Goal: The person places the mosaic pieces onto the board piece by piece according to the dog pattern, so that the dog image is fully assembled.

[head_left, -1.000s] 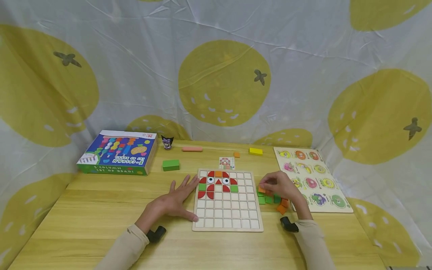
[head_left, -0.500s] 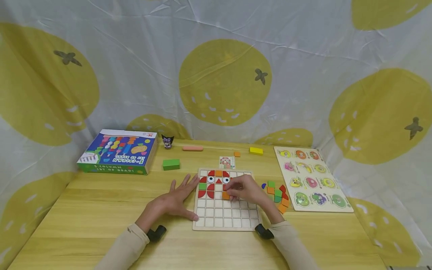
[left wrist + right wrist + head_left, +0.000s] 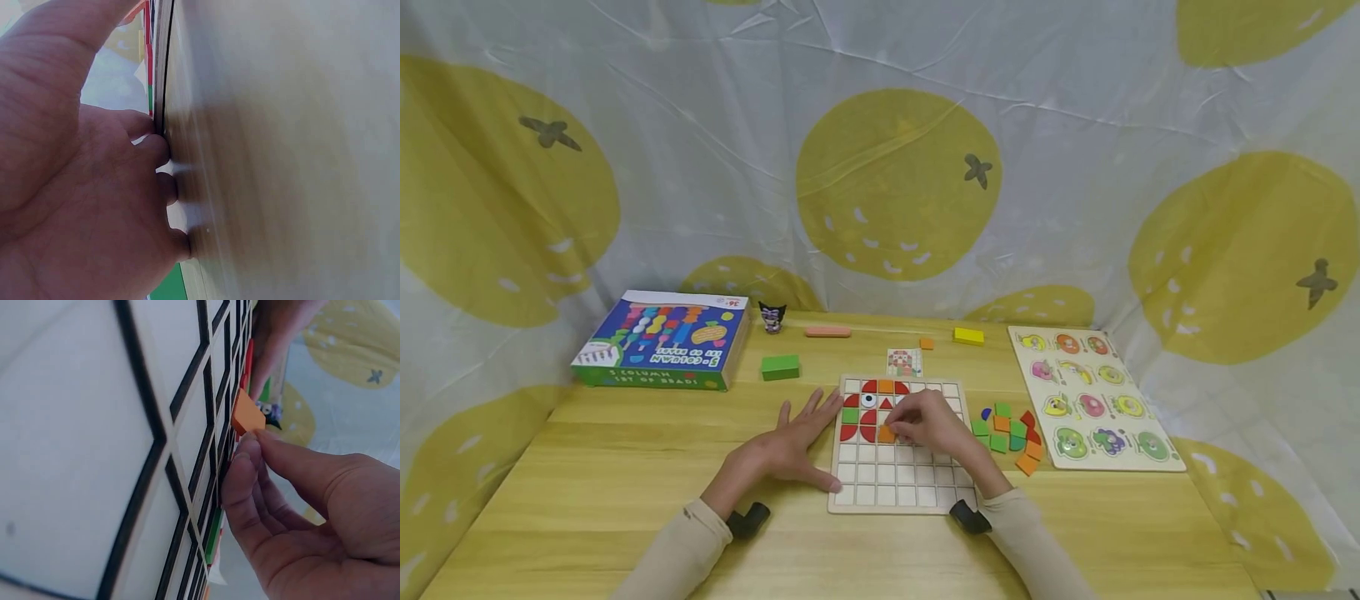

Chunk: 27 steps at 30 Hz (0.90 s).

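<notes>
Here the right hand [image 3: 928,425] pinches an orange tile [image 3: 887,434] over the grid board [image 3: 902,492], its lower rows bare white cells toward 6 o'clock. The left hand [image 3: 790,446] lies flat, fingers spread, against the board's 9 o'clock edge. Loose tiles [image 3: 1009,433] sit at 3 o'clock beside a fruit puzzle [image 3: 1093,396]; open worktop [image 3: 587,467] stretches left, a yellow-spotted curtain [image 3: 895,167] behind.

left hand [image 3: 786,446] flat, fingers spread | right hand [image 3: 928,421] pinching grip
</notes>
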{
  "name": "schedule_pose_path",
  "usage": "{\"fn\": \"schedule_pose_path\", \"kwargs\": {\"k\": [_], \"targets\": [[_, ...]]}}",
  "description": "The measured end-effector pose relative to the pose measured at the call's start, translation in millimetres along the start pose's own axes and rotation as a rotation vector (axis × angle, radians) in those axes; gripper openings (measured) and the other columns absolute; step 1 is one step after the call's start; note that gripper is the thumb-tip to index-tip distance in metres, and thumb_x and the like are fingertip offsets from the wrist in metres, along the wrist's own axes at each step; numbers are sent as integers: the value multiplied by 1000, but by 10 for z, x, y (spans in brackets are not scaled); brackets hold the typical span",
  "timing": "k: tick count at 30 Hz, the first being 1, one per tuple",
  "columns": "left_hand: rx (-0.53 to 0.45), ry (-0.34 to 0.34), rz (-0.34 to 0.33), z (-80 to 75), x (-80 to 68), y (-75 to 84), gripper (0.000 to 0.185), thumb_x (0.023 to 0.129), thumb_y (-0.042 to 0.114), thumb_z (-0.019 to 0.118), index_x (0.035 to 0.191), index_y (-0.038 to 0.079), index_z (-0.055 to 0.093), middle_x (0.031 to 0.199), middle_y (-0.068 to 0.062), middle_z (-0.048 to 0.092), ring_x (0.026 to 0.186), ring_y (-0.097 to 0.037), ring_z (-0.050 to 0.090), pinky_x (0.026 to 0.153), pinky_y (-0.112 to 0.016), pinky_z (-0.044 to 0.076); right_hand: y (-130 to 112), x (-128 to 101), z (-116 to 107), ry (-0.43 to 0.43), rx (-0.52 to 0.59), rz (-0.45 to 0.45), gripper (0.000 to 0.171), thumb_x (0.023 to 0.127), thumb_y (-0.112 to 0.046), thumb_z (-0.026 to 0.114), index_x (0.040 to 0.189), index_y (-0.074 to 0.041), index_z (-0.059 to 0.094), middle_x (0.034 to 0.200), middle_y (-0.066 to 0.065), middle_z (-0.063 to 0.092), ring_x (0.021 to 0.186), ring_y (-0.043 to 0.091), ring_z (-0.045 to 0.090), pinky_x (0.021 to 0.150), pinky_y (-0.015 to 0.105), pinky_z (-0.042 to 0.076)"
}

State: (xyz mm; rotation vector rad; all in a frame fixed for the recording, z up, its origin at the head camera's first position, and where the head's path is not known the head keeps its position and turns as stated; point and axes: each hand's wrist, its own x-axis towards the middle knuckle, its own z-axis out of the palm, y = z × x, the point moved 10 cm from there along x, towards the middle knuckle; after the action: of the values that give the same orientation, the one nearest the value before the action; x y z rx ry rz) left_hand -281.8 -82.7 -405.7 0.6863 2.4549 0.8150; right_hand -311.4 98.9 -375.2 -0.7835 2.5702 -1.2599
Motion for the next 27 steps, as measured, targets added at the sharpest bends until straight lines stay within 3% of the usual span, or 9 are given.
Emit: {"fn": "schedule_pose_path", "kwargs": {"k": [5,27], "targets": [[0,2,1,-4,-3,2,132,81,50,94,174,10,11,182,-12,3,167,-40,-9,126,-73,-13,-43,5,7,-8,-70,-10,9,97,-1,79,103,-3,86,92,-1,76,80,8,63,72,21,56],[5,3,2,9,6,-9,132,81,50,94,174,10,11,182,-11,3,167,-39,-8,126,-73,-13,-76,-26,65,-44,-147,-17,16,95,4,79,108,-1,86,93,2,73,83,10,58,72,22,52]]}}
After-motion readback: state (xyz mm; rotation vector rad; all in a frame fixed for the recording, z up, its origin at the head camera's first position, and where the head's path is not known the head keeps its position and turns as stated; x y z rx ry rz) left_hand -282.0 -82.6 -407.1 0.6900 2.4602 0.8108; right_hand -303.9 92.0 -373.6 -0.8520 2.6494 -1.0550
